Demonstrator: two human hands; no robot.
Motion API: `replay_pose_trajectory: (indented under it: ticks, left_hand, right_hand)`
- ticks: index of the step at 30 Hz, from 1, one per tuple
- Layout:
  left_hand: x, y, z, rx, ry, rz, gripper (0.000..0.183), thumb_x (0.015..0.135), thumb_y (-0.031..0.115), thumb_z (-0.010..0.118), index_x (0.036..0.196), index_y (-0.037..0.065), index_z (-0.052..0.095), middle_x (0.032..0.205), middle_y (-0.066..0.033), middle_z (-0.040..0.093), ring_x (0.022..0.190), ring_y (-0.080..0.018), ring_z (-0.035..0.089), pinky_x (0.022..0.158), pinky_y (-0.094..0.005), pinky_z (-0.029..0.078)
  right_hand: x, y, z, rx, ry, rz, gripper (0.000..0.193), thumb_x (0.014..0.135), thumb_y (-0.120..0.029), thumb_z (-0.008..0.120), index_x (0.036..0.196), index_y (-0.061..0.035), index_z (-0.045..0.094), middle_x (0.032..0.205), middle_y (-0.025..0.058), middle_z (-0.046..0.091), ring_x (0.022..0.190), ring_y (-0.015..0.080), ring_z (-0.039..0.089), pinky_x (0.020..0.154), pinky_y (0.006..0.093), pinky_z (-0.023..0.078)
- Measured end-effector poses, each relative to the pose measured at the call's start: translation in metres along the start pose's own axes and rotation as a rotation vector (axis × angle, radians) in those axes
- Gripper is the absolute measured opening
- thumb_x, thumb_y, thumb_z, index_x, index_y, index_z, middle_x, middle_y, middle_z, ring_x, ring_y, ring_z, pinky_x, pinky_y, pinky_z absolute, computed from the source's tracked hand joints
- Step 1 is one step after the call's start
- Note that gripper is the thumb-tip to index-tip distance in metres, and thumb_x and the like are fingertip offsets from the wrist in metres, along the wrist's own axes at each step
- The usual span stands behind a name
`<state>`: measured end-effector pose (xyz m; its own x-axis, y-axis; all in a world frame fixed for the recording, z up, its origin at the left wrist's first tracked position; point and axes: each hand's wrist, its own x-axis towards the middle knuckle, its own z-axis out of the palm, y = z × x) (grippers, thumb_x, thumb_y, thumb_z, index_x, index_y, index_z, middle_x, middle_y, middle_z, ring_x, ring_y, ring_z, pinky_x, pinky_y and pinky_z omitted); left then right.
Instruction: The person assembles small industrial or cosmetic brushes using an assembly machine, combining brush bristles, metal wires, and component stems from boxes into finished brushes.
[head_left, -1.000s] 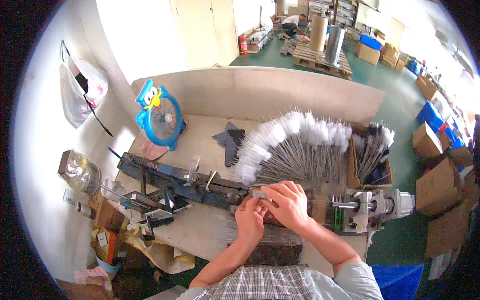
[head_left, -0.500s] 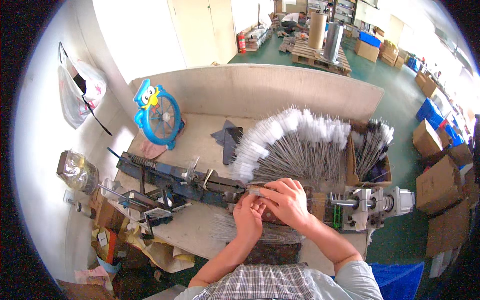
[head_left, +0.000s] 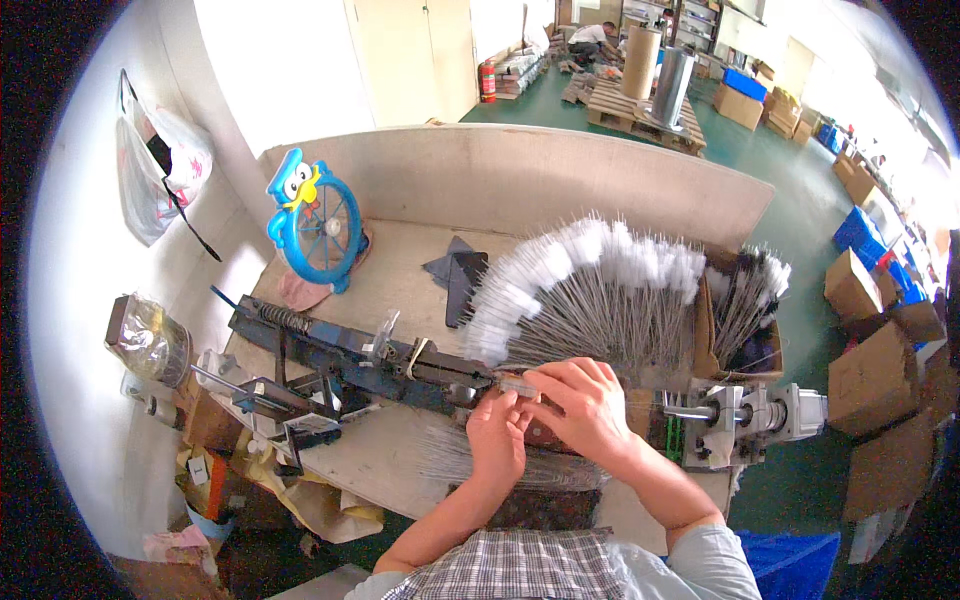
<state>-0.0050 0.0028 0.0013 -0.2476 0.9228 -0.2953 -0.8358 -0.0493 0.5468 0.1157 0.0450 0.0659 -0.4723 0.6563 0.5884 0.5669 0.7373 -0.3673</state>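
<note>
My left hand (head_left: 497,438) and my right hand (head_left: 585,410) meet at the middle of a long dark bench machine (head_left: 340,345). The fingers of both are pinched together, nearly touching. A small pale, shiny piece (head_left: 517,385) shows at the fingertips of my right hand; its kind is not clear, and what my left fingers hold is hidden. Beneath my hands lies a bundle of thin straight wires (head_left: 450,455). Just beyond them, many wire brushes with white bristle heads (head_left: 570,265) lie fanned out on the table (head_left: 400,250).
A cardboard box (head_left: 708,335) of dark and white brushes stands right of the fan. Further right is a metal shaft unit (head_left: 745,412). A dark phone-like slab (head_left: 466,285) and a blue duck-shaped fan (head_left: 325,230) lie behind the machine. A low board (head_left: 520,175) edges the table's far side.
My right hand has shifted very slightly to the right, and the pale piece at its fingertips shows more. My left hand stays nearly in place. The view has tilted a little.
</note>
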Motion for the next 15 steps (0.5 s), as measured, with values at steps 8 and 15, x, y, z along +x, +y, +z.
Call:
replay_pose_trajectory:
  ticks: [8,15]
  left_hand:
    - [-0.005,0.001,-0.003,0.152,0.012,0.021,0.025,0.089,0.022,0.051,0.104,0.002,0.053,0.103,-0.0098,0.059,0.096,-0.0210,0.058,0.090,-0.0347,0.045]
    - [-0.011,0.007,0.003,0.108,-0.035,-0.074,0.053,0.093,0.048,0.035,0.116,0.002,0.045,0.117,-0.0134,0.052,0.109,-0.0253,0.051,0.096,-0.0390,0.038]
  right_hand:
    - [-0.023,0.012,-0.002,-0.174,-0.163,0.011,0.013,0.069,-0.016,0.068,0.081,-0.0104,0.067,0.076,0.0002,0.061,0.081,0.0191,0.056,0.072,0.0343,0.042]
    - [-0.023,0.016,-0.013,-0.090,-0.176,0.048,0.014,0.071,-0.013,0.067,0.083,-0.0077,0.067,0.077,0.0024,0.062,0.080,0.0207,0.056,0.070,0.0348,0.043]
